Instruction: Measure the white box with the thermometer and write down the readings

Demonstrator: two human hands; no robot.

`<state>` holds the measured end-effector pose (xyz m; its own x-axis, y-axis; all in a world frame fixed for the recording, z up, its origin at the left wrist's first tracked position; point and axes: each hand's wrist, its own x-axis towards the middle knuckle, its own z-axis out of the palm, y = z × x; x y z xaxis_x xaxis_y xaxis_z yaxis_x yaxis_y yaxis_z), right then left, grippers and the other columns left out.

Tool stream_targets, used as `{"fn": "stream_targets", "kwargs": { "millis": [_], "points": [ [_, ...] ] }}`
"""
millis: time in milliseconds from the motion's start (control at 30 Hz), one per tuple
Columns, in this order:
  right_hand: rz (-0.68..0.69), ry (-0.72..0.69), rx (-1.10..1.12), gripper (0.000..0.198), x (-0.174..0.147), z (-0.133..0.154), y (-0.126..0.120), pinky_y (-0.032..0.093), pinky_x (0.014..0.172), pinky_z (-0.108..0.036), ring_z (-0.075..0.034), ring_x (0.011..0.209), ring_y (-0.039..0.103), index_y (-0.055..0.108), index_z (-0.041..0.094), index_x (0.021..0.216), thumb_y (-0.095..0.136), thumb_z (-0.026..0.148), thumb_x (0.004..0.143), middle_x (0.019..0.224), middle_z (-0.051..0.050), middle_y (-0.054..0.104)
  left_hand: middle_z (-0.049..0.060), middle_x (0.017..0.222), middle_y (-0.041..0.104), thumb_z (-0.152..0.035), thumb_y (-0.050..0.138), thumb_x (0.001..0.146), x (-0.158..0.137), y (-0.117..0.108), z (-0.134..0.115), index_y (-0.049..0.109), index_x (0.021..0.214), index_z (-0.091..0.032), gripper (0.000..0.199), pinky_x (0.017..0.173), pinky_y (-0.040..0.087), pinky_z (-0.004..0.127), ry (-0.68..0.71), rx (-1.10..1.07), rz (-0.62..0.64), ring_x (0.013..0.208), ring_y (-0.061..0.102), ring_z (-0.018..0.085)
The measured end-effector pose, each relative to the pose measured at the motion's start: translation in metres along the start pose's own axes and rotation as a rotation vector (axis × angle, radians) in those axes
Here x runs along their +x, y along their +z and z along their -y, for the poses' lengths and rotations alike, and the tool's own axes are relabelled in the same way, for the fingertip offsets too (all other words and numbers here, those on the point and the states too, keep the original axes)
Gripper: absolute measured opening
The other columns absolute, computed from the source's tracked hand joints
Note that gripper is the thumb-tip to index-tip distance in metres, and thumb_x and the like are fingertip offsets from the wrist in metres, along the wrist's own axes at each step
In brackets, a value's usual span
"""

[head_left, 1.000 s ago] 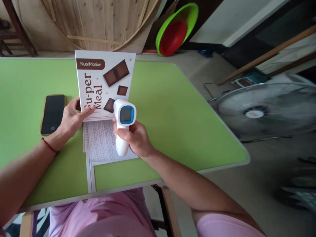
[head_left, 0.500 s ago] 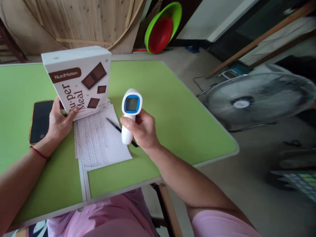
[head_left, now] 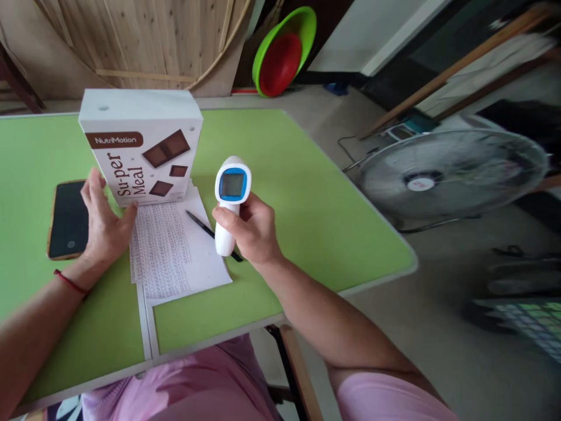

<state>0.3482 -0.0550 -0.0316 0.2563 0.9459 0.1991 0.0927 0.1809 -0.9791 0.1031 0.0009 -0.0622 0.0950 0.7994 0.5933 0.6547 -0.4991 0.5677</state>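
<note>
A white NutriMotion box (head_left: 169,126) stands upright on the green table, its printed front facing me. My left hand (head_left: 106,219) is at the box's lower left corner, fingers spread and the thumb by the bottom edge; whether it still touches is hard to tell. My right hand (head_left: 256,228) is closed around the handle of a white infrared thermometer (head_left: 225,231), whose blue-framed screen faces me. Beneath the thermometer, a black pen (head_left: 199,223) lies on handwritten paper sheets (head_left: 169,257), partly hidden by the handle. To the left of the box lies a dark phone (head_left: 68,219), partly covered by my left hand.
The green table (head_left: 307,222) has a metal-edged seam at its front. A large fan (head_left: 421,184) stands to the right. Beyond the table are a green basin (head_left: 307,29) and a red basin (head_left: 280,64). A wooden chair part (head_left: 302,374) is below the front edge.
The box has gone from tilted in my left hand to upright on the table. My left fingers have spread away from it. My right hand keeps the thermometer in nearly the same place.
</note>
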Motion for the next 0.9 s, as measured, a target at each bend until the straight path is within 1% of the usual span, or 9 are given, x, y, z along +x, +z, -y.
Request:
{"fn": "stream_targets", "kwargs": {
  "millis": [67, 133, 267, 367, 500, 633, 700, 767, 900],
  "points": [
    [0.003, -0.014, -0.011, 0.026, 0.0, -0.001, 0.0, 0.044, 0.05, -0.028, -0.012, 0.056, 0.052, 0.059, 0.022, 0.069, 0.076, 0.04, 0.061, 0.062, 0.004, 0.059, 0.016, 0.139, 0.039, -0.027, 0.069, 0.08, -0.005, -0.006, -0.021, 0.032, 0.143, -0.022, 0.074, 0.097, 0.051, 0.056, 0.066, 0.093, -0.134, 0.13, 0.043, 0.035],
    [0.017, -0.031, -0.024, 0.027, -0.001, -0.001, 0.0, 0.044, 0.052, -0.029, -0.012, 0.057, 0.053, 0.059, 0.022, 0.071, 0.075, 0.042, 0.062, 0.063, 0.003, 0.06, 0.011, 0.128, 0.049, -0.024, 0.066, 0.083, -0.011, -0.011, -0.045, 0.039, 0.136, -0.021, 0.059, 0.09, 0.055, 0.047, 0.196, 0.097, -0.146, 0.12, 0.05, 0.029],
    [0.037, -0.066, -0.123, 0.027, 0.002, -0.001, -0.005, 0.043, 0.053, -0.03, -0.013, 0.057, 0.052, 0.058, 0.022, 0.073, 0.071, 0.045, 0.065, 0.063, 0.002, 0.06, 0.007, 0.097, 0.065, -0.019, 0.057, 0.094, -0.035, -0.009, -0.082, 0.056, 0.105, -0.014, 0.012, 0.072, 0.059, 0.032, 0.585, 0.081, 0.364, 0.087, 0.064, 0.018],
    [0.14, -0.093, -0.351, 0.029, 0.011, -0.003, -0.016, 0.042, 0.055, -0.03, -0.014, 0.06, 0.053, 0.059, 0.022, 0.078, 0.07, 0.047, 0.068, 0.067, 0.001, 0.062, 0.01, 0.1, 0.069, -0.022, 0.059, 0.092, -0.062, -0.005, -0.098, 0.062, 0.1, -0.011, 0.014, 0.071, 0.058, 0.037, 0.707, 0.204, 0.527, 0.088, 0.066, 0.023],
    [0.296, -0.062, -0.77, 0.027, 0.026, -0.016, -0.027, 0.042, 0.062, -0.031, -0.019, 0.07, 0.058, 0.061, 0.02, 0.082, 0.069, 0.043, 0.072, 0.08, -0.005, 0.066, 0.017, 0.125, 0.065, -0.056, 0.069, 0.082, -0.09, -0.009, -0.111, 0.064, 0.117, -0.006, 0.062, 0.098, 0.05, 0.046, 0.661, 0.297, 0.63, 0.117, 0.059, 0.031],
    [0.234, -0.033, -1.052, 0.022, 0.03, -0.032, -0.026, 0.042, 0.063, -0.033, -0.021, 0.072, 0.058, 0.062, 0.02, 0.079, 0.071, 0.04, 0.074, 0.082, -0.007, 0.066, 0.02, 0.14, 0.057, -0.078, 0.062, 0.073, -0.102, -0.016, -0.117, 0.06, 0.129, -0.004, 0.093, 0.106, 0.043, 0.054, 0.659, 0.37, 0.709, 0.132, 0.048, 0.037],
    [0.218, -0.055, -1.103, 0.023, 0.03, -0.038, -0.026, 0.043, 0.062, -0.033, -0.021, 0.071, 0.058, 0.064, 0.02, 0.081, 0.07, 0.042, 0.077, 0.08, -0.008, 0.065, 0.02, 0.14, 0.057, -0.071, 0.062, 0.076, -0.104, -0.017, -0.118, 0.06, 0.13, -0.003, 0.087, 0.105, 0.044, 0.055, 0.674, 0.394, 0.7, 0.132, 0.049, 0.038],
    [0.188, -0.119, -1.136, 0.025, 0.028, -0.04, -0.028, 0.046, 0.063, -0.036, -0.023, 0.073, 0.059, 0.066, 0.019, 0.086, 0.071, 0.042, 0.076, 0.084, -0.009, 0.065, 0.018, 0.14, 0.057, -0.052, 0.063, 0.082, -0.106, -0.015, -0.118, 0.06, 0.13, -0.004, 0.068, 0.104, 0.045, 0.053, 0.687, 0.428, 0.678, 0.13, 0.052, 0.036],
    [0.11, -0.398, -0.991, 0.028, 0.017, -0.032, -0.027, 0.052, 0.072, -0.039, -0.023, 0.083, 0.062, 0.066, 0.019, 0.096, 0.075, 0.035, 0.074, 0.099, -0.011, 0.066, 0.017, 0.139, 0.059, -0.026, 0.055, 0.084, -0.109, -0.016, -0.12, 0.064, 0.128, -0.006, 0.049, 0.104, 0.047, 0.047, 0.735, 0.495, 0.634, 0.129, 0.054, 0.032]
  ]
}}
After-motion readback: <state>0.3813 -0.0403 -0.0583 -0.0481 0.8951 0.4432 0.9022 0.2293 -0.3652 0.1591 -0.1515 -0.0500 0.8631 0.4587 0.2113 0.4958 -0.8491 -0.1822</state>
